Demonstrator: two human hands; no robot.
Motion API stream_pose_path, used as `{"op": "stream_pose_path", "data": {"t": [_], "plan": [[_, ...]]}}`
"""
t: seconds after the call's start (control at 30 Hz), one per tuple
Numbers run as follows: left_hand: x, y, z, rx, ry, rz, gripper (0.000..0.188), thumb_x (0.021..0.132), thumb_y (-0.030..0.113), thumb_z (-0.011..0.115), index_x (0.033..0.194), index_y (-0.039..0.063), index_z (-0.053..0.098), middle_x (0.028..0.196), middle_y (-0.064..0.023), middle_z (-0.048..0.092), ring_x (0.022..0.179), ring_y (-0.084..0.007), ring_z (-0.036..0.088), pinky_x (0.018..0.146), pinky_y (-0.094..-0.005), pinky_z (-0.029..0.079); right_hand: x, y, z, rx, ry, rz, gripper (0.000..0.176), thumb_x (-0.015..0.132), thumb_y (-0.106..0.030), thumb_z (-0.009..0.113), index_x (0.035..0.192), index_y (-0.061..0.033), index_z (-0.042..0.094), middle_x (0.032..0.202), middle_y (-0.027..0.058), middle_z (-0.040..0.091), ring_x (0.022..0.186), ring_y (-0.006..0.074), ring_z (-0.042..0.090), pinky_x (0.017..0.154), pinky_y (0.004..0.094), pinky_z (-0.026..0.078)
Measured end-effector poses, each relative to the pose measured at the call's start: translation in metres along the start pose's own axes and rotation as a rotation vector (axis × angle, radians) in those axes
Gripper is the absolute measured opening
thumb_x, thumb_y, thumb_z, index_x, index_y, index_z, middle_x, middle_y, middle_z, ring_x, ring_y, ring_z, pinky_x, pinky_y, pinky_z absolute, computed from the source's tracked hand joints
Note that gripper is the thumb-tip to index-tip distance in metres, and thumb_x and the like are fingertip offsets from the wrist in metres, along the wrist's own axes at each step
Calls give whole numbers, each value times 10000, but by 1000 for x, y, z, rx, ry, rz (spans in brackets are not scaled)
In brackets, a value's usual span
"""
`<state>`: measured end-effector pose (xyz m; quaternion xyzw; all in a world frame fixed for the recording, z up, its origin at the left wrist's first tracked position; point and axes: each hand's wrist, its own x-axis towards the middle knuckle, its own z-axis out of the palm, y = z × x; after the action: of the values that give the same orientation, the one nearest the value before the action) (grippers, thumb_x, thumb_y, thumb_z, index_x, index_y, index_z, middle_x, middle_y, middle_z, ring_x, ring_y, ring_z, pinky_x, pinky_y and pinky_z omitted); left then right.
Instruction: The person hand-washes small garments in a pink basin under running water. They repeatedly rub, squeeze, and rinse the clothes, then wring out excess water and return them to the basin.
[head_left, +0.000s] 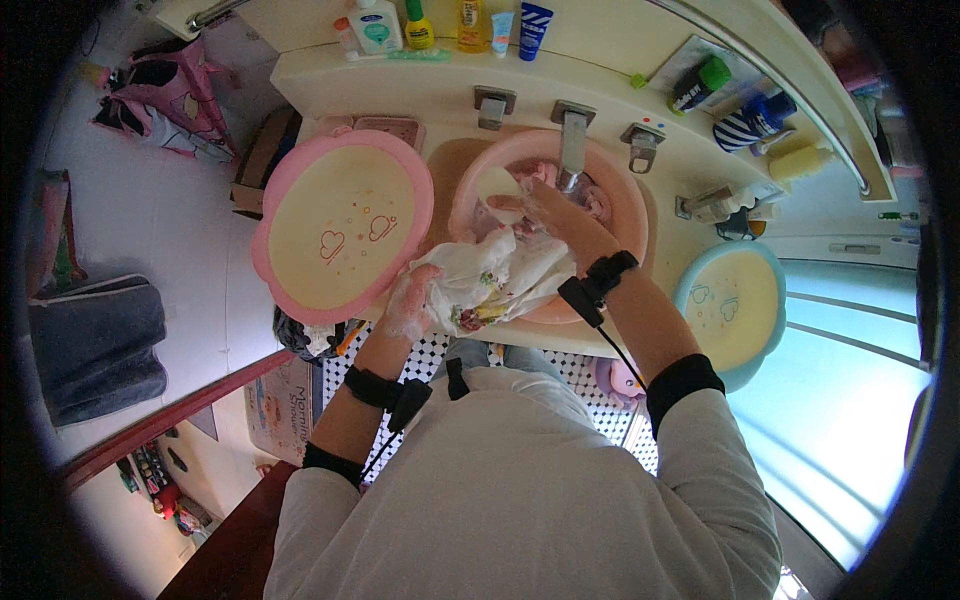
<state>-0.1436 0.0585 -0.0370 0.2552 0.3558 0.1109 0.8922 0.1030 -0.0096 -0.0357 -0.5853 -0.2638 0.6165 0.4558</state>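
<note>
A wet white cloth with a coloured print is stretched over the near rim of a pink basin that stands in the sink. At the cloth's left end my left hand, covered in suds, grips its edge. My right hand is over the basin, its fingers on a pale, rounded object that may be a bar of soap or a scrubber. Pink fabric lies in soapy water in the basin, under the faucet. The fingertips of my right hand are partly hidden by foam.
A pink-rimmed cream basin rests left of the sink, and a blue-rimmed one at the right. Bottles and tubes line the back ledge. A metal rail and more bottles are at the back right.
</note>
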Motion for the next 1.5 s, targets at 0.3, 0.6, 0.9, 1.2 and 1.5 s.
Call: {"op": "stream_pose_path", "data": {"t": [0.3, 0.6, 0.9, 1.2, 1.5], "plan": [[4, -4, -21, -89, -109, 44, 408, 737, 61, 512, 1134, -21, 471, 1097, -128, 550, 976, -223, 561, 861, -360, 457, 53, -49, 32, -253, 113, 47, 330, 766, -290, 661, 893, -19, 522, 591, 62, 551, 414, 106, 460, 345, 233, 335], [6, 5, -20, 9, -164, -8, 362, 743, 72, 517, 1087, -40, 512, 1051, -115, 576, 935, -207, 578, 846, -329, 456, 126, -81, 50, -521, 148, -63, 408, 766, -355, 638, 863, 32, 553, 608, 95, 568, 447, 144, 535, 377, 272, 417], [-4, 13, -35, 728, -375, 377, 476, 599, -25, 683, 1029, 52, 494, 1040, -179, 538, 905, -318, 553, 746, -363, 454, 205, -61, 34, -955, 184, -94, 411, 811, -360, 565, 931, 33, 541, 631, 125, 584, 505, 210, 577, 417, 314, 447], [12, 2, -54, 683, -475, 275, 391, 679, 50, 629, 1051, 39, 509, 1067, -130, 539, 974, -247, 525, 794, -366, 436, 183, -36, 26, -686, 277, -206, 350, 864, -297, 479, 917, 37, 568, 689, 162, 594, 601, 276, 594, 511, 350, 479], [28, 50, 20, 426, -406, 365, 229, 757, 59, 546, 968, -30, 563, 954, -66, 579, 874, -139, 549, 778, -264, 449, 0, 37, 9, -686, -25, -394, 327, 866, -285, 531, 1027, -3, 565, 881, 104, 614, 804, 168, 561, 752, 290, 447]]}}
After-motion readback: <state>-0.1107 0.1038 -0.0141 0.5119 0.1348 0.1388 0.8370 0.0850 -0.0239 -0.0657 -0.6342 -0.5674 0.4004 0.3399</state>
